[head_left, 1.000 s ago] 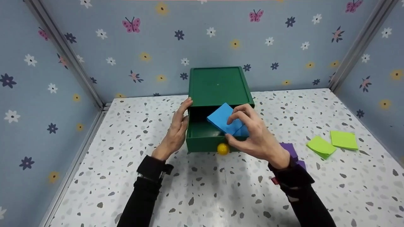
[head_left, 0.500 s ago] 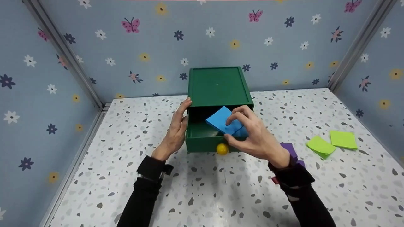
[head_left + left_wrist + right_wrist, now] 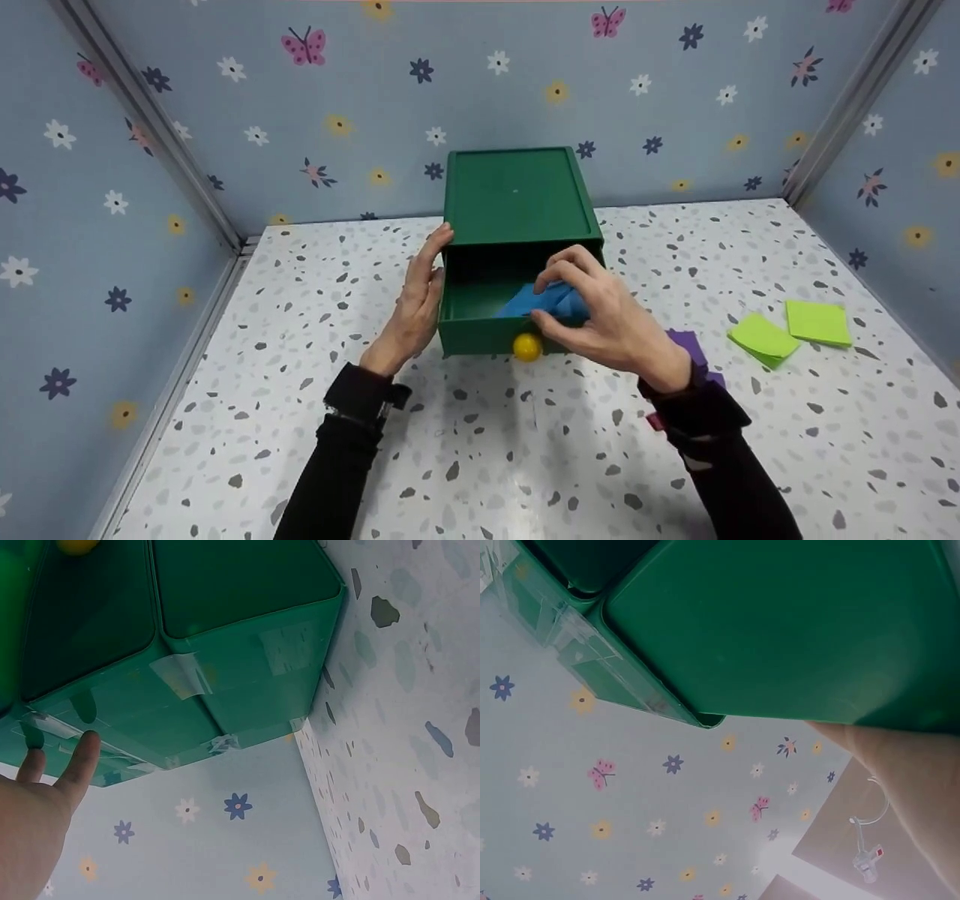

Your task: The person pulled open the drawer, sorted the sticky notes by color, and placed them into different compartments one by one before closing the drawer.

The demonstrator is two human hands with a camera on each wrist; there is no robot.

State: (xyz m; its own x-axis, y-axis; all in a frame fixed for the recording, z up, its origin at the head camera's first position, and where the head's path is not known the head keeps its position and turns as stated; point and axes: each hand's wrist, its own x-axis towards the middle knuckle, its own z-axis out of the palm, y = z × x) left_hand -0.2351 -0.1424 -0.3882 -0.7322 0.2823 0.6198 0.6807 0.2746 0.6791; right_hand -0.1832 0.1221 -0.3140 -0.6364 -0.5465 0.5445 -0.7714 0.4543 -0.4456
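Observation:
A green drawer box [image 3: 514,195] stands near the back wall, its drawer [image 3: 480,337] pulled out, with a yellow ball knob [image 3: 527,347] in front. My left hand [image 3: 409,311] rests along the box's left side, fingers extended; the left wrist view shows two fingers [image 3: 80,765] by the taped green side. My right hand [image 3: 600,315] reaches over the drawer's right half, fingers bent and thumb apart. Blue sticky notes [image 3: 521,301] lie low in the drawer beneath these fingers, partly hidden. In the right wrist view, the green box covers most of my right hand [image 3: 907,787].
Right of the box lie two lime-green sticky notes or small pads [image 3: 763,340]. Purple sticky notes [image 3: 686,346] show partly behind my right wrist. A flowered wall [image 3: 502,97] closes off the back of the speckled table [image 3: 450,465], and side walls flank it.
The blue note that stood tilted up at my right fingers has dropped lower into the drawer. Both hands keep nearly the same place; the head view has tilted down slightly.

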